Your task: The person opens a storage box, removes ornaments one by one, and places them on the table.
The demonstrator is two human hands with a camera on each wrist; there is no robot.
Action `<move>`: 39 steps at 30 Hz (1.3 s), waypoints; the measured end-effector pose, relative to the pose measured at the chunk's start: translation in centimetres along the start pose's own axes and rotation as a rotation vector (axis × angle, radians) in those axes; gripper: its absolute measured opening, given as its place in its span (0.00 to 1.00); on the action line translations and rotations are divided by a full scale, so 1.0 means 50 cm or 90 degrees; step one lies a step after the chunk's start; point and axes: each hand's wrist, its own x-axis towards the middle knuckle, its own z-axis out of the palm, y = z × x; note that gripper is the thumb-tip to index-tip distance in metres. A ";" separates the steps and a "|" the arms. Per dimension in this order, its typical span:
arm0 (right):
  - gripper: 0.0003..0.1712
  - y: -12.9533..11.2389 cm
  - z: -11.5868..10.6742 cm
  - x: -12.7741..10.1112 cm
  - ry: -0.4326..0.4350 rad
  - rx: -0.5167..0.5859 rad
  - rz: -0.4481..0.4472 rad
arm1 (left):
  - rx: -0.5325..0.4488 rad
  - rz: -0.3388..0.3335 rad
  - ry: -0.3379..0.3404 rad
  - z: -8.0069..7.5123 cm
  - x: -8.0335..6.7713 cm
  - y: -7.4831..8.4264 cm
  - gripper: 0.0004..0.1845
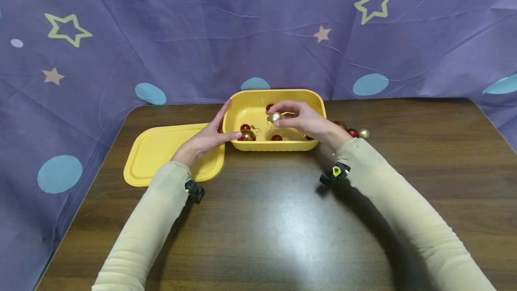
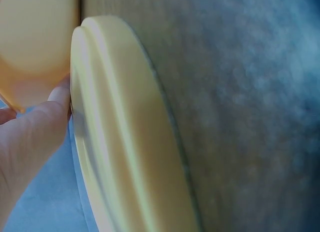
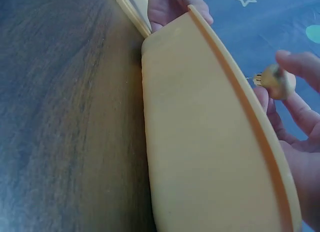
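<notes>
A yellow plastic container (image 1: pixel 270 146) stands upright near the table's back edge. My left hand (image 1: pixel 208 139) grips its left end, with the thumb over the front left corner and the fingers along the outside. Over the container, my right hand (image 1: pixel 304 120) pinches a small gold Christmas ball (image 1: pixel 275 117) between thumb and fingers; its ridged cap shows in the right wrist view, on the ball (image 3: pixel 281 82). Inside the container lie a copper ball (image 1: pixel 247 135) and several red balls (image 1: pixel 245 127), some partly hidden by my right hand.
A yellow lid (image 1: pixel 147 156) lies flat on the wooden table (image 1: pixel 258 219), left of the container and under my left forearm. Right of the container, by my right wrist, sit a glittery gold ball (image 1: pixel 364 134), a red ball (image 1: pixel 352 133) and a copper ball (image 1: pixel 340 125). A purple star-patterned curtain (image 1: pixel 250 26) hangs behind.
</notes>
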 end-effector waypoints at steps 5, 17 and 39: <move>0.20 -0.008 -0.013 -0.022 0.017 -0.059 0.001 | 0.000 -0.001 0.002 0.001 0.000 0.000 0.54; 0.17 -0.027 -0.084 -0.086 0.050 0.018 -0.043 | -0.013 -0.001 0.000 0.003 0.001 0.000 0.54; 0.12 -0.049 -0.185 -0.204 0.107 0.005 -0.028 | -0.021 0.007 -0.005 0.002 -0.001 -0.001 0.53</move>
